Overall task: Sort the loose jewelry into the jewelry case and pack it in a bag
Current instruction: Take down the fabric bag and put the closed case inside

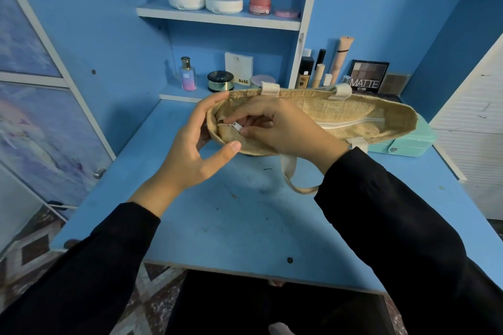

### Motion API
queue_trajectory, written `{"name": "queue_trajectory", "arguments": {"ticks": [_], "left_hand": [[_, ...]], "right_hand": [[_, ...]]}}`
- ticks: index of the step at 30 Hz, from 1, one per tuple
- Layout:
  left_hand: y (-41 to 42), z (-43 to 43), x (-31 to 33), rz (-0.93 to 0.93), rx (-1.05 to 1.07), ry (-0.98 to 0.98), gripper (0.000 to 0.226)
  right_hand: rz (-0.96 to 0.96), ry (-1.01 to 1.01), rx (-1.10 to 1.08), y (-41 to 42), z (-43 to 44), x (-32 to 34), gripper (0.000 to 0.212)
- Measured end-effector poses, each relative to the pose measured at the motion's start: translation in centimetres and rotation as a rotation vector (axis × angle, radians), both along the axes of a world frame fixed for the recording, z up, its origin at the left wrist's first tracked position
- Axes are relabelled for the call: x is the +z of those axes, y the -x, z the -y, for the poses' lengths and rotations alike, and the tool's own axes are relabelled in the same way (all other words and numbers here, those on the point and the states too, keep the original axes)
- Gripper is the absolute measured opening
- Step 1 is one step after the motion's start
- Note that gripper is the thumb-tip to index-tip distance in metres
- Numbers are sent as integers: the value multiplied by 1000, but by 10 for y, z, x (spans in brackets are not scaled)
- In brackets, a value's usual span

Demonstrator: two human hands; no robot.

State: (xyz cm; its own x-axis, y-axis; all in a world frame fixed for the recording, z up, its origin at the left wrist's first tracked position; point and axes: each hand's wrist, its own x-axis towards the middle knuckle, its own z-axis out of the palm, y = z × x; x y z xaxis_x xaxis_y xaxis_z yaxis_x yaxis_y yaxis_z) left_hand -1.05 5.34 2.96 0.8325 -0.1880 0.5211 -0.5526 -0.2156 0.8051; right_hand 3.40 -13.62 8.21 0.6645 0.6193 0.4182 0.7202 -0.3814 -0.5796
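Observation:
A tan woven bag (340, 109) with cream handles stands on the blue desk (245, 220), its white zipper (351, 123) partly closed. My left hand (196, 149) holds the bag's left end between fingers and thumb. My right hand (280, 128) reaches over the bag's mouth and pinches a small white zipper pull (238, 127) at the left end. A mint-green jewelry case (408, 144) lies shut on the desk behind the bag's right end, mostly hidden by it.
Cosmetics line the back shelf: a perfume bottle (187, 75), jars, foundation tubes and a MATTE palette (367, 76). Round containers (204, 3) sit on the upper shelf. A cabinet door (35, 90) stands at the left and a white panel (476, 117) at the right.

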Motion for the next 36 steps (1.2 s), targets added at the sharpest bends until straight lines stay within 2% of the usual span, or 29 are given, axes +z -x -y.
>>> {"name": "queue_trajectory", "arguments": {"ticks": [5,14,21,27,31,36], "left_hand": [[0,-2,1,2,5,-13,68],[3,-3,-4,-2,3,5,64],[9,-4,-17,21,-25,-30,63],[3,1,16,230,87,-333,52],[-13,15,52,296,4,-502,36],[-42,48,86,159,-167,-718,28]], "right_hand": [[-82,-29,-19,1,3,1,13],[-193,45,-61,1,27,6,19],[-248,55,-163,5,83,6,20],[-281,36,-192,2,97,3,16],[-287,12,-188,3,98,3,15],[-320,-44,-166,4,97,4,12]]}}
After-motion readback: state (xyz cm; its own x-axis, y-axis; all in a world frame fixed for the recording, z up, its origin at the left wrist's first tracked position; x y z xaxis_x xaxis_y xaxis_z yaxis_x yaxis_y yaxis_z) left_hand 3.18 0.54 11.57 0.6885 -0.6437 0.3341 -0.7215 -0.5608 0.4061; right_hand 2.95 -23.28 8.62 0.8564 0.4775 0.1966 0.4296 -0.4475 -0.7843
